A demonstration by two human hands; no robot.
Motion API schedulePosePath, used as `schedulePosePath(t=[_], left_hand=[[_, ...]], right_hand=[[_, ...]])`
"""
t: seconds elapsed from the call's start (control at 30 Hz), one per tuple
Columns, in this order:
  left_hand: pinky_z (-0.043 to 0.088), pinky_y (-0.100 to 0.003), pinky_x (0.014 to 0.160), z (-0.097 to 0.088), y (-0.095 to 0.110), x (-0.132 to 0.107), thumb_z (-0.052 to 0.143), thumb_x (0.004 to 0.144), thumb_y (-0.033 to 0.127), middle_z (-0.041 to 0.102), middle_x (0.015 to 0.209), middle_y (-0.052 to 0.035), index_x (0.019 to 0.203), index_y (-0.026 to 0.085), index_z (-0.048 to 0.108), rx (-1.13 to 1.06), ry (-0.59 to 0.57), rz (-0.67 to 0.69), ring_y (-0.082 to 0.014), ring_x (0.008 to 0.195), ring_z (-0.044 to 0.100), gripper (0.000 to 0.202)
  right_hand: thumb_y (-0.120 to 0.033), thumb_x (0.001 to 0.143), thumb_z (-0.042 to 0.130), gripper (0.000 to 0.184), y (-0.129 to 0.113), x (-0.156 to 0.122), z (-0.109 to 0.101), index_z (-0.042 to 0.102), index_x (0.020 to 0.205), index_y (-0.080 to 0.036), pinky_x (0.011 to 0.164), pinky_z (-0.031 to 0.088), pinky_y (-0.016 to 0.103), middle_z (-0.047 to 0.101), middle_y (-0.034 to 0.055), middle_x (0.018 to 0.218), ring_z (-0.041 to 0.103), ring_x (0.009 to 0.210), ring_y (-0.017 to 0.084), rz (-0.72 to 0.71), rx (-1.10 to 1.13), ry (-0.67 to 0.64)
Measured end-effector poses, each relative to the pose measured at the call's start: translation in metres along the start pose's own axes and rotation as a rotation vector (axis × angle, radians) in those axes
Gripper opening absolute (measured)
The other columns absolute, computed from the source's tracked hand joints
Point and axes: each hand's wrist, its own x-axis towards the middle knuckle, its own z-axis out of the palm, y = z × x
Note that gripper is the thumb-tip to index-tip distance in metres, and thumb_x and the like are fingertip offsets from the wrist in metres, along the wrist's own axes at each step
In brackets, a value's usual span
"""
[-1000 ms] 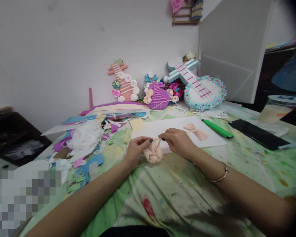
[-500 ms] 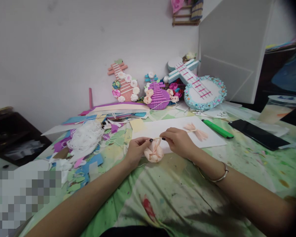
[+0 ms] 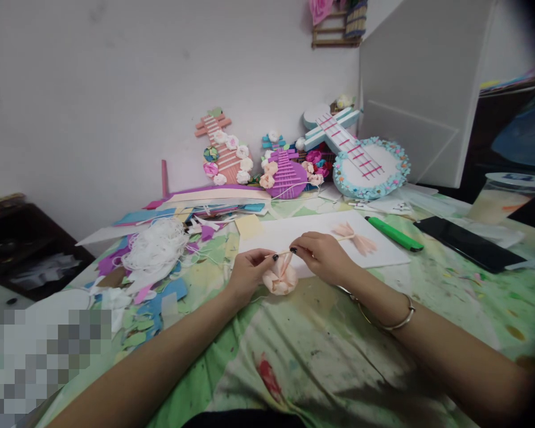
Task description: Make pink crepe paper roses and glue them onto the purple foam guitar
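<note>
Between my two hands hangs a pale peach paper flower (image 3: 280, 280), its rounded petals facing down. A thin cream strand runs across its top. My left hand (image 3: 249, 273) pinches the strand's left end between thumb and finger, right beside the petals. The right end is caught in the closed fingertips of my right hand (image 3: 317, 252); its other fingers are curled. Just beyond my right hand, a bunch of peach paper pieces (image 3: 361, 241), gathered at the middle by a cream strand, lies on a white board (image 3: 289, 229).
Right of the board lie a green box cutter (image 3: 395, 233) and a black phone (image 3: 470, 244), with a lidded plastic cup (image 3: 506, 196) behind. A heap of white string (image 3: 155, 246) and paper scraps (image 3: 160, 303) cover the left. Flower-trimmed toy instruments (image 3: 288, 172) lean against the wall.
My hands stay nearly in place, still pinching the strand. The flower has turned slightly and shifted a little to the right.
</note>
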Motion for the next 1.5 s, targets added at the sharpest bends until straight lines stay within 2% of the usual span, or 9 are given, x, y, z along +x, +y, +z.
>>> schedulePosePath(t=[0.13,0.2,0.37,0.7,1.03,1.27,1.5], left_hand=[[0.043,-0.022,0.055,0.0002,-0.0001,-0.0014,0.076,0.059,0.03,0.07,0.066,-0.0046,0.07,0.013,0.073,0.049,-0.033,0.046,-0.012,0.057,0.058,0.021],[0.044,-0.022,0.056,0.0004,-0.0001,-0.0027,0.076,0.06,0.03,0.07,0.067,-0.0048,0.072,0.013,0.073,0.079,-0.052,0.072,-0.0122,0.058,0.058,0.02],[0.044,-0.022,0.057,0.001,-0.0003,-0.005,0.074,0.063,0.028,0.07,0.068,-0.0044,0.072,0.014,0.073,0.135,-0.073,0.131,-0.0127,0.061,0.059,0.017],[0.045,-0.02,0.059,0.0016,-0.0037,-0.0041,0.074,0.063,0.027,0.068,0.067,-0.0018,0.072,0.013,0.07,0.115,-0.087,0.167,-0.0113,0.062,0.059,0.018],[0.045,-0.02,0.059,0.0024,-0.0073,-0.0025,0.074,0.065,0.026,0.068,0.07,-0.0016,0.077,0.013,0.069,0.024,-0.128,0.133,-0.0107,0.064,0.06,0.018],[0.046,-0.02,0.061,0.0036,-0.0057,-0.0038,0.074,0.065,0.026,0.068,0.071,-0.0023,0.079,0.012,0.069,0.01,-0.133,0.123,-0.011,0.065,0.06,0.02],[0.047,-0.023,0.064,0.0028,-0.0041,-0.0042,0.072,0.067,0.029,0.069,0.076,-0.0039,0.081,0.013,0.07,0.003,-0.129,0.129,-0.0132,0.068,0.061,0.021]], right_hand=[[-0.033,0.092,0.04,0.039,-0.0036,0.0011,-0.0034,0.062,0.065,-0.016,0.056,0.029,0.024,0.06,0.0034,0.06,0.05,0.057,0.012,0.082,-0.022,-0.029],[-0.038,0.092,0.04,0.043,-0.0051,0.0014,-0.0039,0.06,0.061,-0.016,0.054,0.026,0.024,0.058,0.0025,0.056,0.047,0.053,0.011,0.104,-0.027,-0.05],[-0.043,0.087,0.047,0.04,-0.0064,0.002,-0.0015,0.062,0.063,-0.015,0.055,0.025,0.024,0.062,0.0033,0.061,0.05,0.056,0.011,0.119,-0.018,-0.086],[-0.052,0.082,0.051,0.044,-0.0059,0.0031,0.0027,0.063,0.061,-0.016,0.055,0.027,0.024,0.064,0.0039,0.062,0.052,0.057,0.012,0.167,0.016,-0.055],[-0.053,0.079,0.055,0.04,-0.0074,0.0022,0.0039,0.064,0.064,-0.017,0.056,0.028,0.025,0.065,0.0026,0.063,0.055,0.059,0.013,0.221,-0.001,-0.012],[-0.051,0.081,0.055,0.038,-0.0079,0.0013,0.0049,0.062,0.065,-0.017,0.066,0.03,0.028,0.066,0.0023,0.068,0.057,0.065,0.014,0.197,-0.02,0.025],[-0.049,0.081,0.055,0.036,-0.0074,0.0007,0.006,0.06,0.066,-0.017,0.068,0.027,0.029,0.064,0.002,0.069,0.056,0.068,0.015,0.181,-0.03,0.047]])
